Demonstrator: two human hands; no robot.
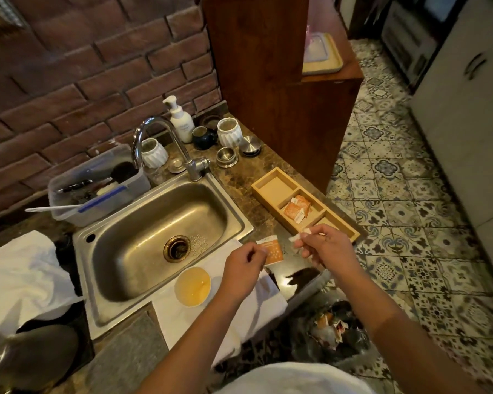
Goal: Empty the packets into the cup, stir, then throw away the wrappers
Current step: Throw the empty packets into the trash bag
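the print on the orange packet (273,249) is too blurred to read, and its lower left corner hides behind the left hand (243,271). that hand's fingers are curled and pinch the packet's left edge. the right hand (323,245) pinches a small white torn strip (295,239) between thumb and fingertips, held just right of the packet and apart from it; what else its curled fingers hold, i cannot tell. both are held above the worktop (241,177), beyond the cup.

one cup (192,286), pale yellow, holds amber liquid and stands on a white cloth (239,317) in front of the sink (157,237). the wooden tray (303,204) has three compartments; the middle one holds several orange packets, their count unclear. crumpled wrappers (329,327) lie in a dark bin bag below, blurred.
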